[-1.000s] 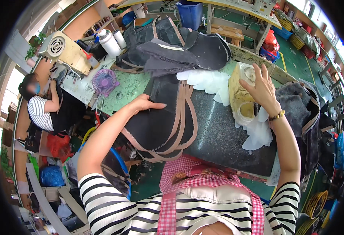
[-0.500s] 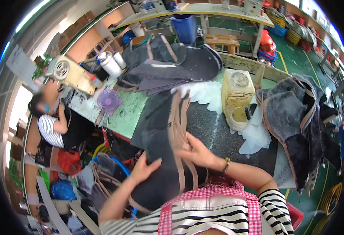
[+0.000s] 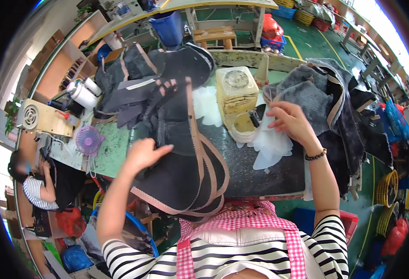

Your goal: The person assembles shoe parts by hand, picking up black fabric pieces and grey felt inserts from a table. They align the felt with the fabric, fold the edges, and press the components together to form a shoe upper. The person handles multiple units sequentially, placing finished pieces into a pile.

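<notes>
Black fabric pieces (image 3: pixel 174 174) edged with tan zigzag trim lie stacked in front of me and hang over the table's near edge. My left hand (image 3: pixel 144 152) rests on their left side, thumb stretched out. My right hand (image 3: pixel 289 122) is raised over the thin white translucent sheets (image 3: pixel 273 148), its fingers apart and holding nothing I can see. Just left of its fingertips, a brush with a dark handle (image 3: pixel 257 116) leans in a glue-crusted pot (image 3: pixel 244 128). Behind the pot stands a yellowed plastic container (image 3: pixel 236 90).
Grey plush pieces (image 3: pixel 302 90) are heaped at the right. More dark fabric (image 3: pixel 172 65) lies at the back left, near a purple fan (image 3: pixel 88 140) and a white bottle (image 3: pixel 82 95). A person (image 3: pixel 39 183) works at the far left. A blue bin (image 3: pixel 167 29) stands beyond the table.
My right hand has left the tan trim and moved right to beside the glue pot. The black pieces now lie flatter and spread out. The whole view has shifted.
</notes>
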Motion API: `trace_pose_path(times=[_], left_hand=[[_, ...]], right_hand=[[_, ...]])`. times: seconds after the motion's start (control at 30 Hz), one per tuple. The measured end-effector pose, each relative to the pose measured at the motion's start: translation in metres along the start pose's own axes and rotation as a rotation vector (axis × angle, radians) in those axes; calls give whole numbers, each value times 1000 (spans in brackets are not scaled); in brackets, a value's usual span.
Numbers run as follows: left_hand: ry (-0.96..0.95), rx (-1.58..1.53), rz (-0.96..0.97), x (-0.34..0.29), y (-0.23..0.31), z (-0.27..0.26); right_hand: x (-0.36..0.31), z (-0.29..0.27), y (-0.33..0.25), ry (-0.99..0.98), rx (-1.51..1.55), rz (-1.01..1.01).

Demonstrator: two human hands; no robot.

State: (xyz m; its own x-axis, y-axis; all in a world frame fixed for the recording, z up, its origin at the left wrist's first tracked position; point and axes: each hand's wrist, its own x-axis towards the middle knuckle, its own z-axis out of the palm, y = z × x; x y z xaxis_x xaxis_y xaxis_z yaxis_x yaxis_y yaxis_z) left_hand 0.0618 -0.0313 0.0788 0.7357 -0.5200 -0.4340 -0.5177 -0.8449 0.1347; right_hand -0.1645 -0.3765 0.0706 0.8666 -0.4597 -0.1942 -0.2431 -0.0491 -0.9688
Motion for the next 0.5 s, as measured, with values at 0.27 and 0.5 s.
trace_pose_path(times=[0.27,0.5], left_hand=[[427,27,687,83,140,-43],[97,-9,623,160,181,-51]], right_hand=[[39,33,47,216,124,172],[53,24,44,145,446,252]])
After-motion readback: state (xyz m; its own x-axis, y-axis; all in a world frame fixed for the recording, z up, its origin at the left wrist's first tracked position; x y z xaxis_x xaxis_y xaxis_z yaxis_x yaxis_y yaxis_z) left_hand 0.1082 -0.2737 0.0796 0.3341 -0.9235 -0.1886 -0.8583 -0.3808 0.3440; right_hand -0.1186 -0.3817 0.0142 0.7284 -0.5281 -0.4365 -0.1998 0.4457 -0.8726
